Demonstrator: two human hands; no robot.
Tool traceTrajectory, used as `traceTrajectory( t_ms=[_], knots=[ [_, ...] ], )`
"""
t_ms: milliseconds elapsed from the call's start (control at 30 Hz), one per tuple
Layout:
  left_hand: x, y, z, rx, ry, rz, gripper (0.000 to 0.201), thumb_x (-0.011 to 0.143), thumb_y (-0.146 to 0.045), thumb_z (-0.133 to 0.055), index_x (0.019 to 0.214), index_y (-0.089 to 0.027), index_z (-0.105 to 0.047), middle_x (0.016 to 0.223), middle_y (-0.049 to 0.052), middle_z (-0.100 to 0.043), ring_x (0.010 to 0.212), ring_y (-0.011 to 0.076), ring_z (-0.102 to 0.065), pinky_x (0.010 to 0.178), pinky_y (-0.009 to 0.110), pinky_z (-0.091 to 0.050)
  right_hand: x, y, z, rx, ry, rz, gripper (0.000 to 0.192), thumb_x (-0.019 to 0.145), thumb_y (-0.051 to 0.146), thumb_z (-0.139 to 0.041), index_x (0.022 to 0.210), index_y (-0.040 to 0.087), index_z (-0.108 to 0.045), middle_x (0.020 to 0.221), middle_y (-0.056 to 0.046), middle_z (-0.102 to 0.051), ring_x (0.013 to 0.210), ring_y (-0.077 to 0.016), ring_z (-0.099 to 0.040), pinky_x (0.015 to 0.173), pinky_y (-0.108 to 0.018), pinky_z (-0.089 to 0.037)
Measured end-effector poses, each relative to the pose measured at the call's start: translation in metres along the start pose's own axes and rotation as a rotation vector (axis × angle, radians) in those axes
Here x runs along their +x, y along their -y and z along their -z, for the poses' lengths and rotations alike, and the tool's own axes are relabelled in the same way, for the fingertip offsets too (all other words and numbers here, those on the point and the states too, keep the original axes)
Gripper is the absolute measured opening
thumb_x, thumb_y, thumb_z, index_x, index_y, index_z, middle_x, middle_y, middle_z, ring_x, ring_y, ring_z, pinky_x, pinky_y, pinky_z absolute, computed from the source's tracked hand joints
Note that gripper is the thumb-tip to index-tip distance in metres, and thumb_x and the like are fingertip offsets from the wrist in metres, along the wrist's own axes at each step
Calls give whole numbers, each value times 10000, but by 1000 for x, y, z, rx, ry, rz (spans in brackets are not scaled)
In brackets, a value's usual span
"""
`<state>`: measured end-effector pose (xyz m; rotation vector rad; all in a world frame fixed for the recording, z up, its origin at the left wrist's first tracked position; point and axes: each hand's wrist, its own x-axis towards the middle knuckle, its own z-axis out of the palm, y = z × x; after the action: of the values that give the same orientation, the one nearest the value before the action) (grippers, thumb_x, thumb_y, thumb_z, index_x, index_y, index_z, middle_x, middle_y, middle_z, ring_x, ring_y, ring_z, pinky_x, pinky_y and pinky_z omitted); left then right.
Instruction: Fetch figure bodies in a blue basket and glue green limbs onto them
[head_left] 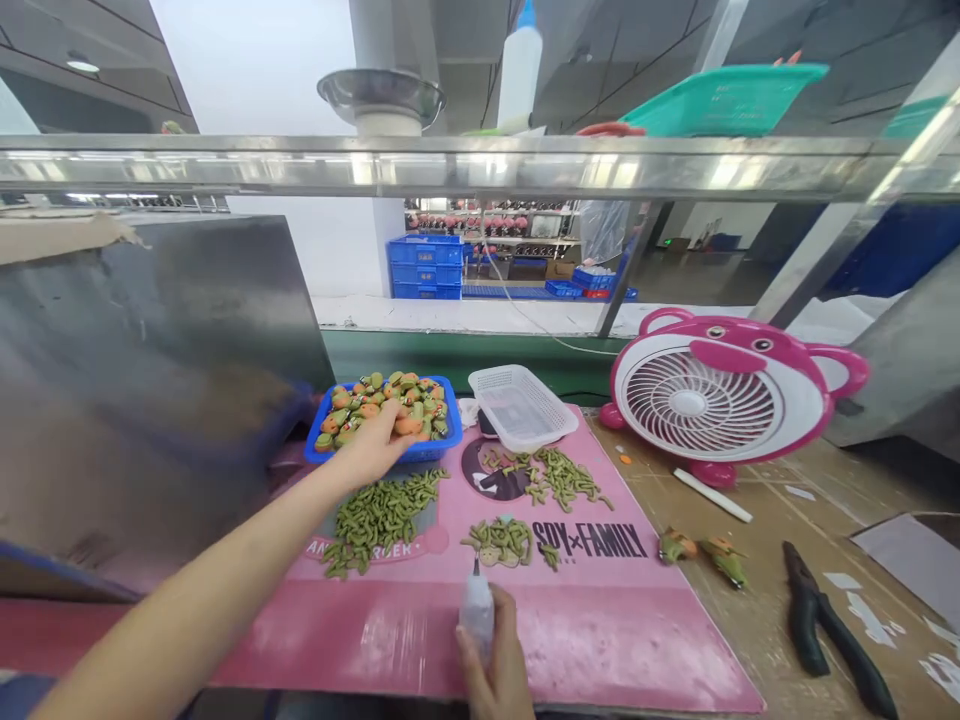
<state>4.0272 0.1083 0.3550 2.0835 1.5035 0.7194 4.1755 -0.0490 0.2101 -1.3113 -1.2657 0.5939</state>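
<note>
My left hand (379, 440) reaches over the front of a blue basket (310, 447). Its fingers are apart and touch the heap of small green-and-orange figures (360, 405) inside; none is clearly gripped. In front of the basket lies a pile of small green curved pieces (379, 515). My right hand (499, 660), near the mat's front edge, is closed around a small translucent squeeze bottle (478, 605) with a thin dark tip pointing up and away. Just beyond that tip is a smaller group of green pieces (506, 538); another group (562, 478) lies farther right.
A white perforated basket (525, 435) stands behind the pink mat (600, 640). To the right are a pink bear-shaped fan (697, 400), a white stick (712, 495), two figures (675, 547) and black-handled pliers (814, 620). A metal panel (150, 400) borders the left; a metal shelf (480, 165) crosses above.
</note>
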Motion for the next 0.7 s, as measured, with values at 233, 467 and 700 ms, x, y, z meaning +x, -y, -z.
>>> traceTrajectory(
  t_ms=[233, 467, 700],
  knots=[
    [-177, -15, -57, -1108, 132, 386, 310, 738, -440, -582, 873, -213, -420, 783, 21, -625, 619, 141, -607, 510, 243, -449, -11, 43, 48, 153, 111, -188, 338, 793, 478, -522, 998, 231, -415, 700, 22, -533, 593, -151, -511, 560, -250, -434],
    [-229, -29, -77, -1529, 150, 625, 316, 707, -431, -660, 900, -210, -543, 737, 2, -657, 550, 86, -530, 511, 218, -379, -33, 93, 90, 30, 52, -166, 320, 714, 470, -641, 939, 243, -621, 832, -34, -638, 684, -170, -614, 578, -221, -495],
    [-235, -30, -76, -1326, 228, 555, 306, 779, -461, -559, 981, -232, -536, 788, -10, -616, 619, 103, -498, 608, 259, -392, -34, 104, 101, 54, 77, -27, 393, 716, 558, -586, 891, 207, -619, 562, -20, -556, 424, -146, -522, 389, -242, -413]
  ],
)
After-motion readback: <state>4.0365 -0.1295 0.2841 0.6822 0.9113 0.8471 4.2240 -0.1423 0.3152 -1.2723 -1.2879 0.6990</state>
